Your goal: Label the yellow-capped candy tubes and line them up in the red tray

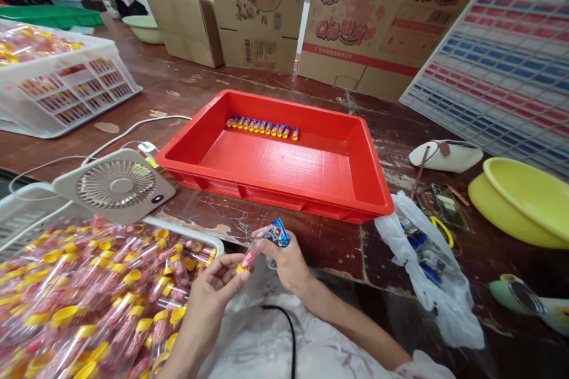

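Observation:
My left hand [216, 284] pinches a small clear plastic tube [248, 260] with a yellow cap and a pink-red label. My right hand [291, 260] is closed round blue printed plastic wrappers [277, 233], its thumb by the tube's upper end. Both hands meet in front of the red tray [275, 198]. Inside that tray, a row of several yellow-ended tubes in blue wrap [260, 126] lies along the far wall. To the left of my left hand, a white crate [208, 238] is heaped with yellow-capped tubes [120, 296].
A small fan [122, 183] with a white cable rests at the crate's far edge. Another tube-filled white basket [128, 86] stands far left. At right are a plastic bag [453, 302], a phone [448, 206] and yellow basins [511, 207]. Cardboard boxes [260, 50] line the back.

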A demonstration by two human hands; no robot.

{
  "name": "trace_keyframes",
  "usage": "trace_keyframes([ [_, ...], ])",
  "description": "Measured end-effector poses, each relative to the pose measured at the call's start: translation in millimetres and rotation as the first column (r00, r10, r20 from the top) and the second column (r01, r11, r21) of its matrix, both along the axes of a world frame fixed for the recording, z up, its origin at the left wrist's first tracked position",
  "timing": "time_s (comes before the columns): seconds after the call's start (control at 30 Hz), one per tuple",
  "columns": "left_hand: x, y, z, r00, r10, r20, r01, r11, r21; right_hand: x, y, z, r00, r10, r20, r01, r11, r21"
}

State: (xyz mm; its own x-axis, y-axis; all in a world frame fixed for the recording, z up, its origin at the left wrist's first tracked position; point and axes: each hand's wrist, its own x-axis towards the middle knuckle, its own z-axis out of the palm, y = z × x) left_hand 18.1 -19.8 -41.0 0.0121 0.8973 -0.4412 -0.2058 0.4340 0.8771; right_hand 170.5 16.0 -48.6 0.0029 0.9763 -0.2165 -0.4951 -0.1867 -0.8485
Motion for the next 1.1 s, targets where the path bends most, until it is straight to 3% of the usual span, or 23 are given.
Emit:
trace_keyframes([
  [0.17, 0.4, -1.3, 3.1, 0.999, -0.041, 0.029, 0.041, 0.999, -0.002, 3.0, 1.5, -1.9, 0.997, 0.07, 0.031, -0.07, 0.998, 0.002],
  [0.4, -1.9, -3.7, 6.6, 0.948, -0.145, 0.283, 0.194, 0.969, -0.153, 13.6, 5.0, -8.1, 0.975, 0.214, 0.055, -0.217, 0.974, 0.06],
  [0.47, 0.2, -4.7, 4.2, 0.953, -0.116, 0.281, 0.161, 0.976, -0.144, 13.6, 5.0, -6.6, 0.963, 0.265, 0.045, -0.266, 0.963, 0.035],
  [0.67, 10.1, -2.2, -3.2, 0.986, 0.096, 0.14, -0.103, 0.994, 0.043, 6.4, -0.2, -5.9, 0.941, 0.337, 0.011, -0.336, 0.94, -0.049],
  [0.9, 9.6, 2.8, 2.8, 0.995, 0.071, 0.076, -0.079, 0.99, 0.12, 15.3, 5.8, -2.5, 0.97, 0.159, -0.183, -0.171, 0.984, -0.051],
  [1.1, 13.4, 3.1, 4.4, 0.995, 0.083, 0.056, -0.092, 0.978, 0.186, 4.7, -2.2, -5.8, 0.973, 0.177, -0.147, -0.186, 0.981, -0.051],
])
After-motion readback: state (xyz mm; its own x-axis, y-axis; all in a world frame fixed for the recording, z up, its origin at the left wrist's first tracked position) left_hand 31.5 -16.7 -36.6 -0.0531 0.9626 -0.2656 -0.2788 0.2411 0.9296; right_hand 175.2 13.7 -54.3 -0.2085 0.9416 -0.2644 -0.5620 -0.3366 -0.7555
